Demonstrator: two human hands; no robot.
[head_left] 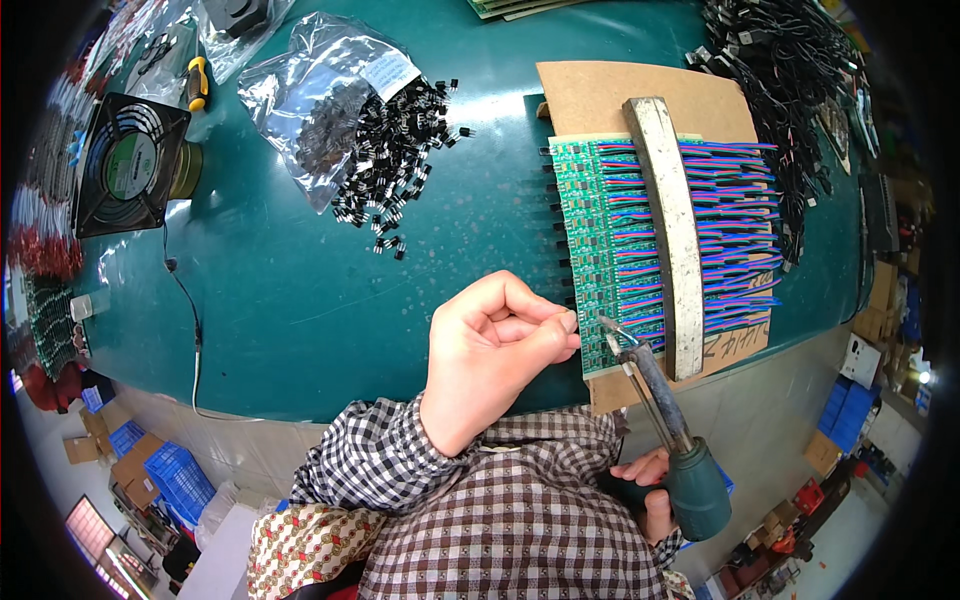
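My left hand is closed in a pinch at the left edge of a row of green circuit boards, near its lower end. Whatever sits between thumb and forefinger is hidden. A soldering iron with a dark green handle is gripped in my right hand, which is partly covered by that handle. Its tip touches or hovers just over the boards, close to my left fingertips. Blue, red and black wires run right from the boards, under a worn metal bar. Small black parts stick out along the boards' left edge.
The boards rest on a brown fibreboard sheet. A pile of small black three-legged components spills from a clear plastic bag. At left stand a black fan and a yellow screwdriver. Black cables heap at far right.
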